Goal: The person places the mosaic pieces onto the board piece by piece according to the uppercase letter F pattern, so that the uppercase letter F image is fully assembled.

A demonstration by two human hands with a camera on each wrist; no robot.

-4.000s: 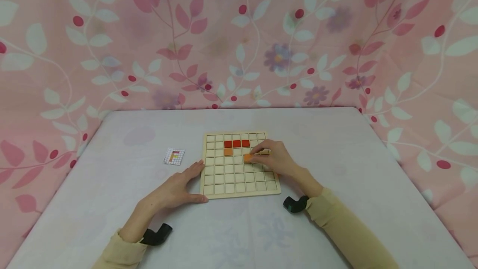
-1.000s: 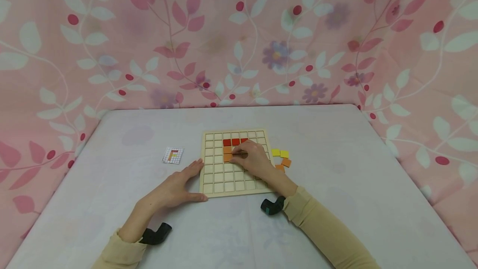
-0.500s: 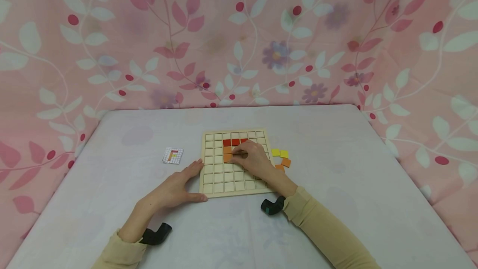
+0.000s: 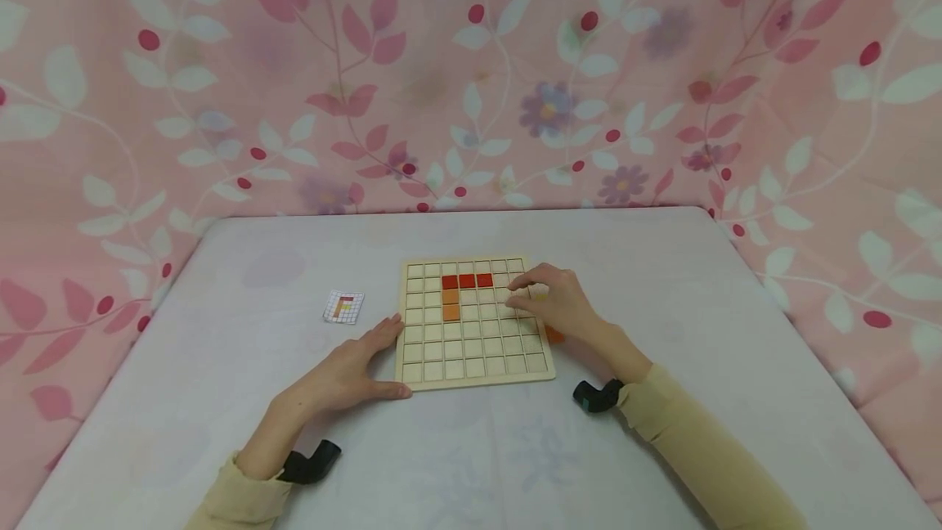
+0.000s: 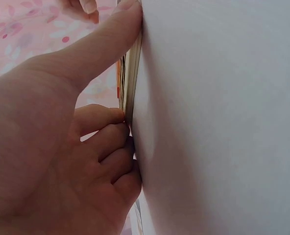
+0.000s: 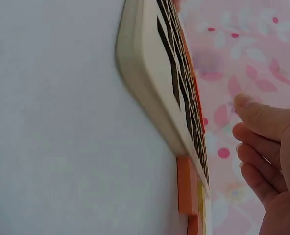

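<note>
A pale wooden grid board (image 4: 495, 347) lies on the table. Near its far side, a row of red square tiles (image 4: 467, 280) fills neighbouring cells, and two orange tiles (image 4: 450, 305) run down from the row's left end. My left hand (image 4: 340, 372) rests at the board's left edge, thumb at the near corner and fingers spread along the side. Over the board's right part hovers my right hand (image 4: 562, 303), thumb and index finger apart with nothing between them. In the right wrist view, the fingers of this hand (image 6: 270, 147) are raised above the board and loosely bent.
Beside the board's right edge sit loose orange tiles (image 4: 553, 334) and a yellow tile (image 4: 541, 297), partly hidden by the right hand. Left of the board lies a small printed grid card (image 4: 343, 307) with a coloured pattern. Floral cloth (image 4: 471, 105) hangs behind the table.
An orange tile carried by my right hand four seconds ago now sits in the cell below the other orange one. The right hand has let go and moved right. My left hand stays put.
</note>
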